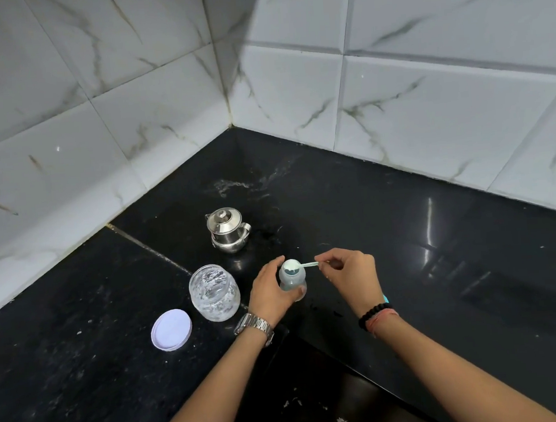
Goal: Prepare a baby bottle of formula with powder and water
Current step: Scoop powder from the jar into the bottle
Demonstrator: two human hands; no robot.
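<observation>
countertop [352, 205] black polished stone, glossy, faint pale scuffs; wall tiles [427, 99] white marble-look, smooth, slight sheen; kettle [227, 229] shiny mirror-finish steel; jar [214, 292] clear glossy, plastic or glass unclear; lid [171, 329] matt white plastic; bottle [292, 280] translucent plastic; scoop [302, 266] pale green plastic; watch [254, 326] metal link band
</observation>
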